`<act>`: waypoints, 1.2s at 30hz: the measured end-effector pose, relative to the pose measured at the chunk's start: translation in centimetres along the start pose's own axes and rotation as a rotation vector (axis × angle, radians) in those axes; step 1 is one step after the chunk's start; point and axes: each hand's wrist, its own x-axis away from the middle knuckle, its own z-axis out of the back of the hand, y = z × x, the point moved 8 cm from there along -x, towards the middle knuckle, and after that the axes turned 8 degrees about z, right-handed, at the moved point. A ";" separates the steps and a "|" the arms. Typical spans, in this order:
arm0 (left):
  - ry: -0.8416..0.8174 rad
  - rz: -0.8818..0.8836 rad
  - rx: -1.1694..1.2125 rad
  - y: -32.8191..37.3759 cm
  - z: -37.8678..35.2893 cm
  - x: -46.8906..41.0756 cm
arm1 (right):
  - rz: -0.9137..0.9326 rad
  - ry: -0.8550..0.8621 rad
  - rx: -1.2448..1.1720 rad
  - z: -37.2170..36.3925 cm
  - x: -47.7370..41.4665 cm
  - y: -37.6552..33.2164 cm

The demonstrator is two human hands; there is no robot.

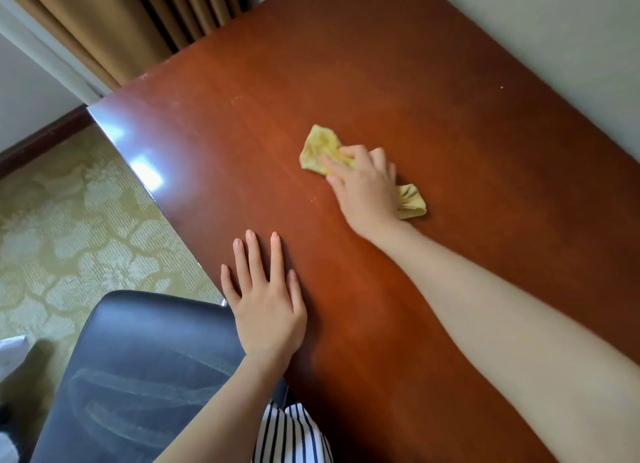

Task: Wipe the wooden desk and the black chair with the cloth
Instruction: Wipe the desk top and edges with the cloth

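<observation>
1. The right hand (365, 189) lies on the wooden desk (450, 116) near the middle of the top, with its fingers curled down over a yellow cloth (318, 147), which it grips and presses against the wood
2. The cloth is bunched under the palm and shows on two sides of the hand: a larger crumpled flap sticks out past the fingertips toward the far left, and a smaller folded end shows by the heel of the hand on the right
3. The left hand (266, 310) rests palm down on the desk close to its near left edge, fingers straight and slightly spread, holding nothing; it is well apart from the cloth
4. The black chair (138, 358) stands just beside that desk edge, below the left forearm; its dark padded surface carries pale curved streaks, and whether this is the seat or the backrest is hard to tell
5. The desk top is glossy reddish brown, with bright reflections along its left edge and a few small pale specks on the surface
6. A striped garment (291, 435) shows at the bottom, between the two forearms
7. A patterned green carpet (69, 237) covers the floor at left, a brown curtain (121, 23) hangs beyond the desk's far corner, and a pale wall (554, 30) runs along the desk's right side
</observation>
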 end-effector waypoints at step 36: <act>-0.022 -0.011 0.046 0.3 0.0 0.1 | -0.179 0.127 -0.001 1.7 -0.5 5.1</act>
